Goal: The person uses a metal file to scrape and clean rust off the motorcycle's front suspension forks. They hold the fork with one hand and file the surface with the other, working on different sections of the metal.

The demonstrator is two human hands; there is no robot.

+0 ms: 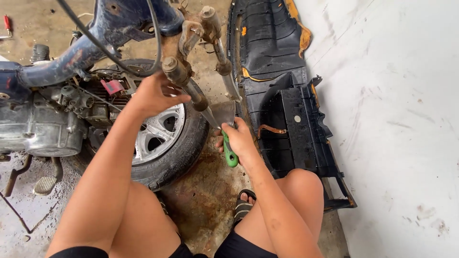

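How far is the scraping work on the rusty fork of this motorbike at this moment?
Done: the black body panels lie off the bike. In hand: the right hand holds a green-handled scraper against the fork leg; the left hand steadies the fork. Left: rust covers the upper fork bracket.

Both forearms bare, reaching fwd from between bent knees, person squatting. Left hand raised higher & further out, arm nearly straight, back of hand toward cam, fingers curled fwd in a loose grasp, tips hidden. Right hand lower & nearer, elbow bent beside right knee, fingers wrapped tight in a fist grip, thumb on top, wrist angled slightly inward.
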